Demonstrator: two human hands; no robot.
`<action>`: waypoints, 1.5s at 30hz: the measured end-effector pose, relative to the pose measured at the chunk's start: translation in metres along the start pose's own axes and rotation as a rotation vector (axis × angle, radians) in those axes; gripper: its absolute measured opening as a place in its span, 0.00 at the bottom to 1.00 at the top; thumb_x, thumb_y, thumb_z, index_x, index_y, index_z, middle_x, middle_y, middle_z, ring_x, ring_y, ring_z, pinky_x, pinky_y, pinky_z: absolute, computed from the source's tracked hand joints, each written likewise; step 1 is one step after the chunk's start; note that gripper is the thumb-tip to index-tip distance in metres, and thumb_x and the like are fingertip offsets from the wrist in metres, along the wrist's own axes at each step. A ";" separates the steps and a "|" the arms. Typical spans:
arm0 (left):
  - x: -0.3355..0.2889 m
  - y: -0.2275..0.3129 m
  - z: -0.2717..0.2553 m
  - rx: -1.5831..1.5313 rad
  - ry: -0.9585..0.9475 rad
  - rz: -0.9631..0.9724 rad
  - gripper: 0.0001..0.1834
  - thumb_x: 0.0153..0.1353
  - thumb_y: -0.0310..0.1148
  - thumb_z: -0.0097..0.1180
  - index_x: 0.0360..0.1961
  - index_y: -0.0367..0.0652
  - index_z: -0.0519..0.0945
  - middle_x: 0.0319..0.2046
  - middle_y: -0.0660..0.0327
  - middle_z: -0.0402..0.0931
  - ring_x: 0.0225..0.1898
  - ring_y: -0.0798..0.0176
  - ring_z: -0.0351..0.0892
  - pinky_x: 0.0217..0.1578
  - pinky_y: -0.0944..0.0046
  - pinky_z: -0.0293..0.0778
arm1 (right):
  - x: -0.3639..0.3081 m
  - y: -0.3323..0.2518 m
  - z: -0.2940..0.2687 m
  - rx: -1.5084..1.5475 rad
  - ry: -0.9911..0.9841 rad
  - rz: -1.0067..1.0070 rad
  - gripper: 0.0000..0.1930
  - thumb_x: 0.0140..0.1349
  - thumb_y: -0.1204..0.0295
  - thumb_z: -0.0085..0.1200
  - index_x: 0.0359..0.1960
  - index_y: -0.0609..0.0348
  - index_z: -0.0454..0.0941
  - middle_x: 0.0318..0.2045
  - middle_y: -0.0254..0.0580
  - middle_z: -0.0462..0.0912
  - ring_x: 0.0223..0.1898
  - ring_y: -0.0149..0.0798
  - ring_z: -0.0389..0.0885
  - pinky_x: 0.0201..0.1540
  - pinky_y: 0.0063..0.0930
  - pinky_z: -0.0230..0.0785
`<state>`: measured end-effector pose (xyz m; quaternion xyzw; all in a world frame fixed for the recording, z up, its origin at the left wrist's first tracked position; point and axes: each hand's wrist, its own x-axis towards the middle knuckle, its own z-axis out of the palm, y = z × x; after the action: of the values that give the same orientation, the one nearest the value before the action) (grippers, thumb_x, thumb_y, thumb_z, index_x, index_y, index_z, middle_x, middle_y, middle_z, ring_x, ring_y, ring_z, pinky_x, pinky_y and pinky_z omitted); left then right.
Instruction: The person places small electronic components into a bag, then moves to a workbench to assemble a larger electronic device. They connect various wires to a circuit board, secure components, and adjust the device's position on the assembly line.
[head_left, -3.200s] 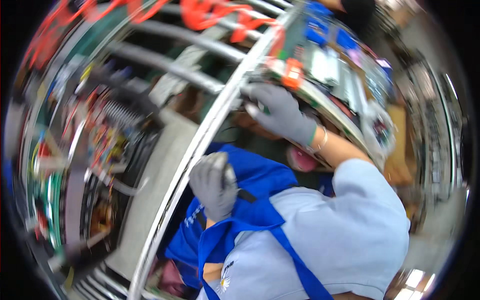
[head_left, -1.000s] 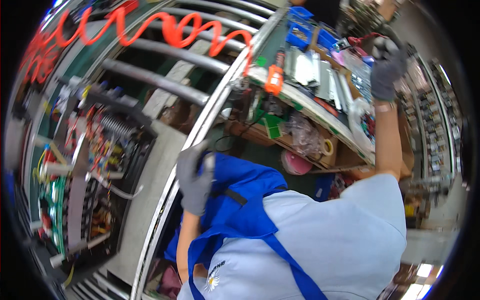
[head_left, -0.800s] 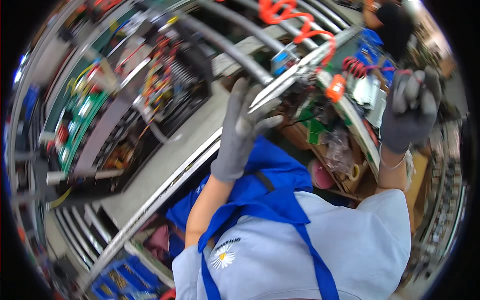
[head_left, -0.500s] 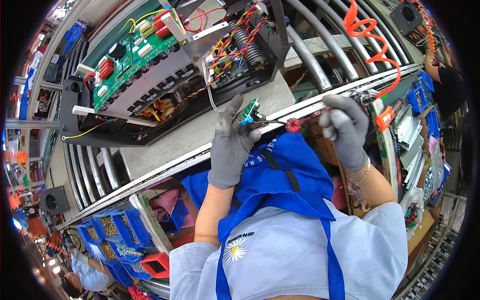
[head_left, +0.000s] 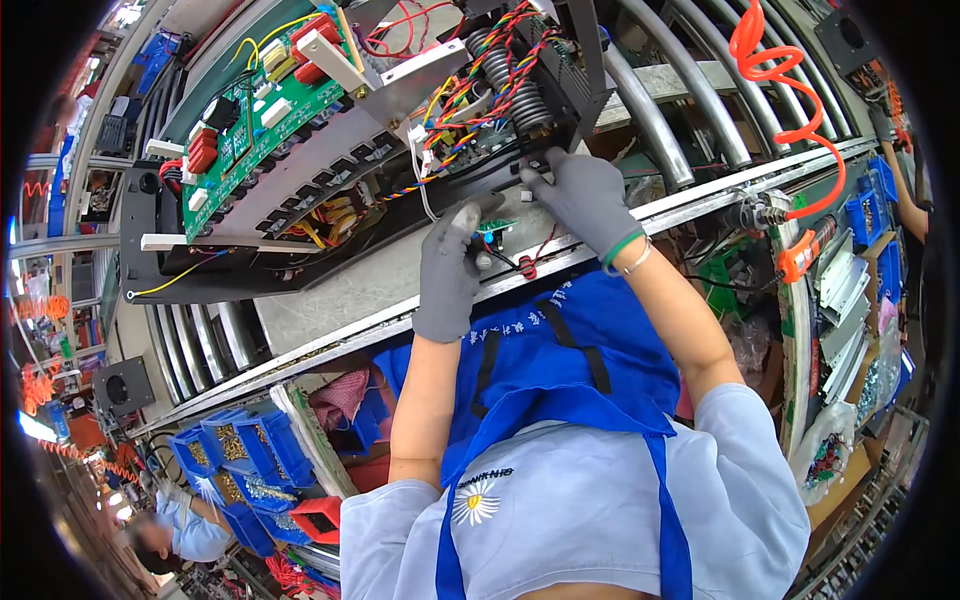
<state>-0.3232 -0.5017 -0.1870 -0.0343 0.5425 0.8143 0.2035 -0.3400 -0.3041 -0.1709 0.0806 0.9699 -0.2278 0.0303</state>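
Note:
My gloved left hand (head_left: 447, 272) is closed around a small green circuit board (head_left: 496, 228) with a blue part on it, just off the front edge of an open black metal chassis (head_left: 150, 232). From the board a thin dark wire with a red bundle (head_left: 528, 267) hangs over the bench edge. My gloved right hand (head_left: 592, 198) reaches to the chassis's front right corner, thumb and fingers drawn together there; what they grip is hidden. Inside the chassis are a large green circuit board (head_left: 235, 165), bundles of coloured wires (head_left: 480, 115) and a dark coiled part (head_left: 518, 85).
Metal rollers (head_left: 650, 120) run beside the bench plate (head_left: 325, 312). An orange-handled power driver (head_left: 798, 257) hangs at right near a coiled red air hose (head_left: 790, 90). Blue bins of screws (head_left: 270, 450) and a red bin (head_left: 317, 520) stand lower left. Other people work at both sides.
My right hand has moved left and forward from beside the driver to the chassis corner. My left hand still holds the small board, and the red bundle has shifted left toward it.

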 end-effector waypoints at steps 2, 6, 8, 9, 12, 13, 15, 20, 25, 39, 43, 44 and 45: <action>0.005 -0.005 -0.006 -0.100 0.014 -0.058 0.22 0.67 0.45 0.55 0.50 0.36 0.78 0.43 0.52 0.81 0.36 0.67 0.79 0.25 0.73 0.71 | 0.010 0.003 0.019 -0.035 0.080 -0.002 0.22 0.61 0.48 0.54 0.32 0.56 0.79 0.22 0.51 0.81 0.31 0.56 0.83 0.34 0.49 0.74; 0.013 -0.010 -0.011 -0.316 -0.010 -0.114 0.20 0.65 0.42 0.59 0.48 0.34 0.77 0.41 0.52 0.81 0.36 0.67 0.79 0.29 0.73 0.77 | 0.014 0.003 0.030 0.060 0.217 -0.063 0.18 0.61 0.54 0.55 0.28 0.58 0.79 0.22 0.52 0.81 0.29 0.55 0.83 0.34 0.49 0.73; 0.013 -0.012 -0.005 -0.318 -0.044 -0.051 0.19 0.65 0.37 0.60 0.50 0.33 0.76 0.41 0.53 0.80 0.35 0.68 0.79 0.34 0.73 0.79 | 0.014 0.001 0.031 0.112 0.263 -0.060 0.16 0.61 0.55 0.55 0.30 0.57 0.79 0.22 0.52 0.80 0.28 0.55 0.83 0.32 0.48 0.73; 0.008 -0.007 0.002 -0.214 0.022 -0.029 0.19 0.65 0.31 0.59 0.54 0.32 0.74 0.41 0.56 0.79 0.34 0.69 0.78 0.37 0.73 0.79 | 0.012 -0.001 0.032 0.194 0.288 -0.053 0.15 0.61 0.56 0.56 0.31 0.57 0.79 0.22 0.51 0.81 0.27 0.53 0.83 0.31 0.46 0.73; 0.009 -0.001 0.004 0.038 0.125 0.038 0.19 0.65 0.29 0.56 0.56 0.32 0.73 0.40 0.58 0.78 0.34 0.71 0.77 0.35 0.74 0.77 | 0.002 -0.006 0.035 0.381 0.359 -0.058 0.13 0.61 0.59 0.57 0.35 0.56 0.79 0.22 0.49 0.81 0.26 0.50 0.83 0.29 0.41 0.73; 0.010 -0.003 0.002 0.131 0.147 0.065 0.17 0.65 0.30 0.56 0.52 0.33 0.76 0.35 0.61 0.78 0.30 0.73 0.76 0.30 0.75 0.74 | 0.000 -0.003 0.041 0.405 0.384 -0.076 0.12 0.61 0.60 0.57 0.36 0.57 0.79 0.22 0.48 0.81 0.26 0.49 0.83 0.28 0.40 0.73; 0.009 0.005 0.007 0.254 0.166 0.051 0.15 0.64 0.32 0.57 0.49 0.33 0.78 0.32 0.63 0.78 0.26 0.74 0.74 0.26 0.76 0.71 | -0.002 0.001 0.045 0.488 0.406 -0.115 0.11 0.61 0.67 0.58 0.42 0.58 0.81 0.26 0.47 0.83 0.26 0.43 0.84 0.28 0.36 0.74; 0.024 0.003 0.011 0.547 0.166 0.128 0.13 0.65 0.36 0.58 0.42 0.36 0.80 0.32 0.62 0.80 0.24 0.75 0.73 0.20 0.74 0.68 | 0.001 0.006 0.058 0.868 0.322 -0.181 0.12 0.61 0.74 0.58 0.47 0.56 0.82 0.37 0.47 0.82 0.29 0.38 0.84 0.33 0.30 0.77; 0.027 0.005 0.022 0.596 0.217 0.146 0.14 0.65 0.37 0.58 0.43 0.36 0.78 0.28 0.61 0.80 0.22 0.73 0.75 0.17 0.71 0.70 | 0.001 0.007 0.054 0.679 0.342 -0.289 0.12 0.60 0.73 0.58 0.46 0.57 0.82 0.39 0.45 0.81 0.33 0.41 0.84 0.37 0.31 0.77; 0.045 0.008 0.012 0.375 -0.010 0.171 0.26 0.60 0.29 0.63 0.58 0.32 0.73 0.37 0.61 0.78 0.27 0.74 0.74 0.25 0.73 0.72 | 0.021 0.018 0.057 0.566 0.375 -0.536 0.12 0.62 0.69 0.56 0.47 0.53 0.81 0.40 0.44 0.83 0.41 0.50 0.83 0.40 0.38 0.77; 0.047 0.011 0.004 0.394 -0.075 0.091 0.28 0.60 0.29 0.63 0.61 0.32 0.71 0.38 0.62 0.77 0.30 0.74 0.74 0.26 0.74 0.73 | 0.025 0.019 0.055 0.653 0.350 -0.530 0.13 0.62 0.69 0.57 0.48 0.53 0.82 0.38 0.46 0.84 0.38 0.48 0.83 0.39 0.36 0.77; 0.047 0.015 0.003 0.401 -0.076 0.046 0.28 0.59 0.29 0.63 0.61 0.32 0.72 0.38 0.63 0.78 0.31 0.75 0.74 0.27 0.75 0.73 | 0.025 0.020 0.055 0.680 0.328 -0.513 0.13 0.62 0.68 0.57 0.48 0.54 0.82 0.38 0.47 0.84 0.37 0.47 0.84 0.39 0.36 0.77; 0.047 0.018 0.003 0.438 -0.047 0.008 0.27 0.59 0.30 0.64 0.59 0.33 0.73 0.38 0.63 0.78 0.33 0.74 0.75 0.29 0.74 0.74 | 0.025 0.020 0.054 0.705 0.306 -0.496 0.13 0.63 0.68 0.57 0.48 0.54 0.82 0.37 0.48 0.84 0.36 0.46 0.84 0.38 0.35 0.77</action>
<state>-0.3721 -0.4917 -0.1831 0.0320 0.7015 0.6785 0.2155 -0.3603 -0.3075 -0.2305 -0.1158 0.8165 -0.5299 -0.1979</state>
